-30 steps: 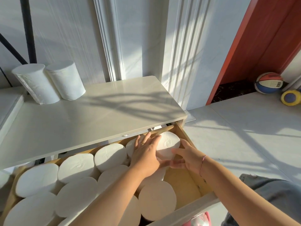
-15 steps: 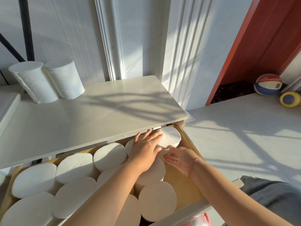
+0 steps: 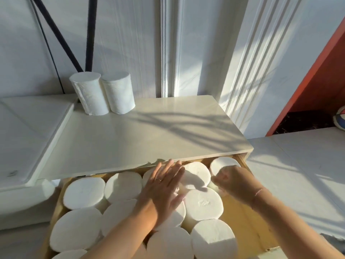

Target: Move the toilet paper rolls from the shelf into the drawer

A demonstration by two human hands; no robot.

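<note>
Both bare forearms reach forward from the lower edge of the view, the left one running up from the bottom centre and the right one coming in from the lower right corner. The left hand (image 3: 164, 186) lies palm down with its fingers (image 3: 169, 168) straight and slightly spread (a thin ring shows on one of them), flat rather than closed in any grip. The right hand (image 3: 233, 181) is loosely curled, its fingers folded toward the palm, with a thin band round the wrist.

Warm low sunlight, long soft shadows
</note>
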